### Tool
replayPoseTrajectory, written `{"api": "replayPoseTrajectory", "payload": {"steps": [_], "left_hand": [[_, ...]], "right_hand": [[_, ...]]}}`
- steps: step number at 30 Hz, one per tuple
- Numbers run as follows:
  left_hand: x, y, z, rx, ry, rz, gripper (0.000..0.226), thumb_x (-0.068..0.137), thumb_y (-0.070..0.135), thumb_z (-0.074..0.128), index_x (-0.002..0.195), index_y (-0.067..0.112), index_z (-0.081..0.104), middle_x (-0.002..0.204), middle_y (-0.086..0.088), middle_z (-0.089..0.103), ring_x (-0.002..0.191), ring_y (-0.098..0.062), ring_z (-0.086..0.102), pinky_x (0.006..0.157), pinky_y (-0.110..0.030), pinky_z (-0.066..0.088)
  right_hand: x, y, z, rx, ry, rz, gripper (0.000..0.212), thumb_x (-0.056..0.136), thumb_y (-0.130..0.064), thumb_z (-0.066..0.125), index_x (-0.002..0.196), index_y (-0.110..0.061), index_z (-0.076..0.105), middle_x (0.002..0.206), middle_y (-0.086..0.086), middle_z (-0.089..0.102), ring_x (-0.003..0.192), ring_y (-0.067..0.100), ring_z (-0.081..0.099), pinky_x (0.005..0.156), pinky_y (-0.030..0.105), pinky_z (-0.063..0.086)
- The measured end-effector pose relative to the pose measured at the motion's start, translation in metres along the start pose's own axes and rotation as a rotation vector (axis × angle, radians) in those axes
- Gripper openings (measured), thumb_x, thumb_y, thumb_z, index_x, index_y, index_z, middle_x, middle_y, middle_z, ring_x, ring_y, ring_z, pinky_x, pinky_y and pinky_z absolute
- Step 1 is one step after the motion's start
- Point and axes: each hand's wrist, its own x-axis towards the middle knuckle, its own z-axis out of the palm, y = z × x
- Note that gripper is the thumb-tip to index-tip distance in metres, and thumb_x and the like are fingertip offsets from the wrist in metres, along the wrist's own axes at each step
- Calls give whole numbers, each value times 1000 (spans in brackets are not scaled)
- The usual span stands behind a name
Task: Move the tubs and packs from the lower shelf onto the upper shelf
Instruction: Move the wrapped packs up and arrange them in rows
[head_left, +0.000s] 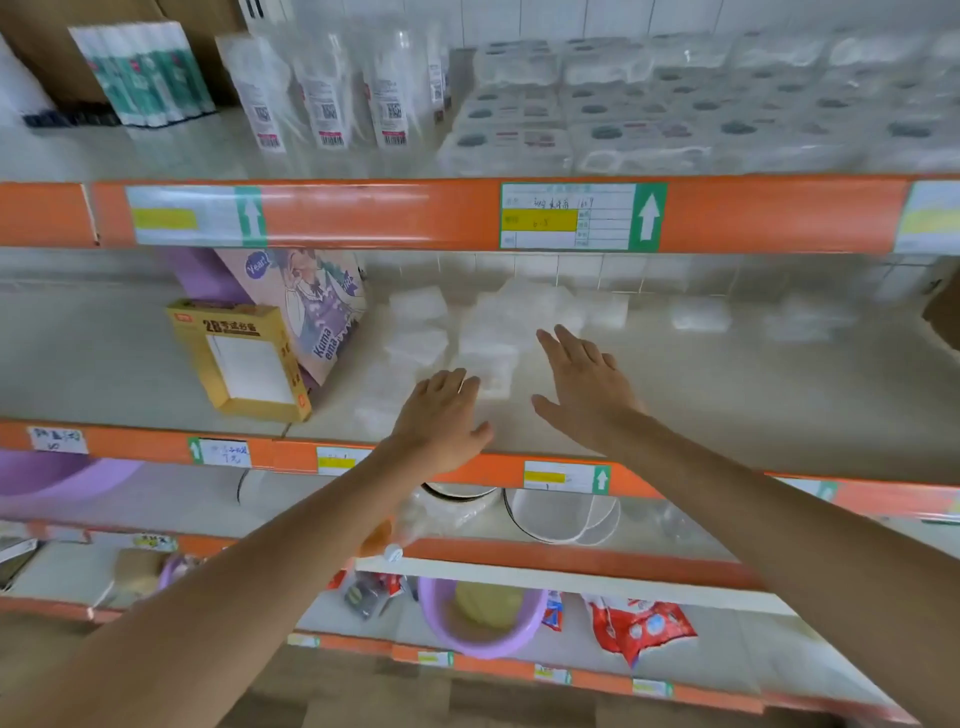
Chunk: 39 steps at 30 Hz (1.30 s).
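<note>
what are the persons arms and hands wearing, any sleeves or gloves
The left hand and the right hand are bare: no gloves, no watch or bracelet at the wrists. Both forearms are bare too, no sleeve in view down to the frame's edge. A small glint on a left finger might be a ring; too blurred to tell.

Two hands (447, 415) (587, 384), two printed boxes (244, 358) (311, 306), one red pack (639, 623); clear tubs (498, 322) uncountably blurred.

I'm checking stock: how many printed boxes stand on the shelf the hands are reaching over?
2. A yellow box near the front left, and a purple cartoon box right behind it. A brown shape at the right edge may be another, cut off.
</note>
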Motion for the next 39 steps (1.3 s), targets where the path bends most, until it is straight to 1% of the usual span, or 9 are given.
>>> {"api": "replayPoseTrajectory", "payload": {"steps": [4, 8, 12, 15, 21, 26, 31, 34, 39], "left_hand": [[33, -4, 15, -8, 71, -10, 62, 99, 37, 45, 150, 8, 25, 153, -12, 31, 139, -28, 31, 112, -37, 25], [49, -8, 32, -10, 101, -37, 57, 96, 38, 48, 145, 12, 34, 143, -13, 36, 133, -31, 33, 108, -36, 26], [56, -15, 39, -4, 193, -34, 48, 93, 36, 57, 133, 10, 51, 127, -18, 47, 118, -37, 45, 99, -40, 34], [58, -19, 38, -12, 209, -22, 45, 93, 37, 61, 127, 9, 56, 123, -17, 48, 115, -35, 47, 98, -41, 35], [57, -20, 35, -79, 174, 15, 47, 94, 43, 58, 128, 11, 50, 140, -12, 42, 128, -29, 43, 103, -37, 34], [46, -17, 33, -152, 108, 32, 48, 93, 41, 62, 124, 8, 46, 127, -9, 51, 119, -27, 47, 93, -37, 43], [36, -19, 20, -236, 16, 25, 56, 85, 40, 73, 124, 12, 45, 128, -4, 51, 118, -23, 48, 91, -38, 44], [26, -15, 14, -228, 35, 5, 70, 79, 43, 77, 134, 15, 45, 131, -2, 53, 119, -21, 49, 92, -35, 43], [4, 0, 3, -207, 75, 57, 67, 78, 47, 76, 135, 20, 51, 129, 3, 54, 121, -17, 45, 92, -28, 38]], "right_hand": [[42, 2, 13, -23, 70, -34, 78, 98, -44, 47, 156, -14, 4, 164, 11, 0, 148, 28, 9, 118, 39, 13], [72, 3, 22, -72, 60, -74, 74, 99, -45, 43, 156, -12, 7, 164, 11, 1, 149, 28, 5, 119, 40, 11], [78, 6, 34, -17, 97, -67, 61, 101, -42, 41, 152, -14, 23, 162, 7, 16, 148, 24, 14, 118, 38, 15], [81, 7, 33, 73, 134, -44, 55, 102, -39, 44, 149, -15, 32, 160, 4, 25, 147, 22, 20, 116, 35, 18], [88, 5, 25, 148, 156, -45, 46, 97, -30, 57, 138, -16, 44, 142, 0, 46, 132, 21, 39, 106, 29, 24], [82, 5, 17, 164, 126, -28, 54, 93, -33, 63, 140, -18, 40, 139, 4, 45, 127, 24, 44, 106, 31, 26], [56, 13, 13, 168, 103, -5, 60, 88, -38, 66, 139, -17, 41, 135, 5, 45, 125, 24, 46, 105, 32, 31], [35, 16, 9, 197, 76, 28, 62, 84, -37, 69, 137, -18, 43, 134, 4, 45, 123, 24, 47, 104, 32, 33], [-6, 17, 0, 227, 72, 64, 64, 79, -33, 72, 135, -18, 45, 131, 5, 47, 122, 25, 47, 100, 32, 35]]}}
